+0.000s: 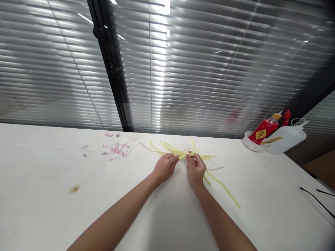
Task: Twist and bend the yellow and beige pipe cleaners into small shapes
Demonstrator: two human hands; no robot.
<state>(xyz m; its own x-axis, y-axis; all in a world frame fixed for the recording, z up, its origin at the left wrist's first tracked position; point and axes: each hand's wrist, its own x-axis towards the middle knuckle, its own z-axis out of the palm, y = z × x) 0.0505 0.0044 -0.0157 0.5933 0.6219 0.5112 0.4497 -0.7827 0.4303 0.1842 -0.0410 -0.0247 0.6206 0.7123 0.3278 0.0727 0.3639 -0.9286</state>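
Note:
A loose bunch of thin yellow fuzzy sticks, like pipe cleaners point(222, 186), lies fanned out on the white table point(65, 216), with a few paler ones among them. My left hand point(166, 166) is closed, its fingers pinching the bunch near its middle from the left. Close beside it, my right hand point(196, 168) pinches yellow strands between thumb and fingers, where one strand bends upward. Fingers partly hide the crossing point of the strands. To the left of both hands, small coloured elastic bands point(119, 150) lie scattered, mostly pink and purple.
At the back right, a white round tub point(252, 145) holds a red bottle point(264, 130) with a yellow label. Beside it a translucent squeeze bottle point(286, 139) leans over. Black glasses arms point(316, 201) show at the right edge. Blinds behind glass point(196, 69) rise behind the table.

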